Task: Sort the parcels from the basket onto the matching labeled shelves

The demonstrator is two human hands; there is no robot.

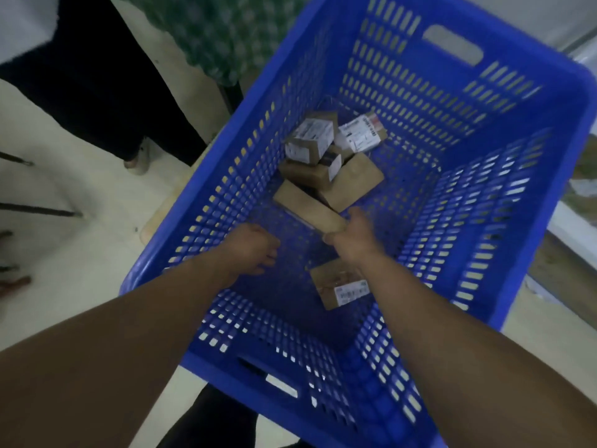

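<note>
In the blue basket point(403, 85), the right hand point(353, 236) gripped the near end of a long brown parcel point(307, 206) lying on the floor (a pile of labelled parcels point(326, 147) just beyond). The left hand point(253, 250) hung beside it, fingers loosely curled, holding nothing.

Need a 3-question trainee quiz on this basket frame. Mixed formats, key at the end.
1. Multiple choice: what does the right hand grip?
A) a shelf edge
B) the near end of the long brown parcel
C) nothing

2. True or false: the left hand holds a parcel.

3. Fill in: inside the blue basket, the near parcel under the right forearm carries a ____ label.

Key
1. B
2. False: its fingers are loosely curled, and nothing is in them.
3. white
</note>
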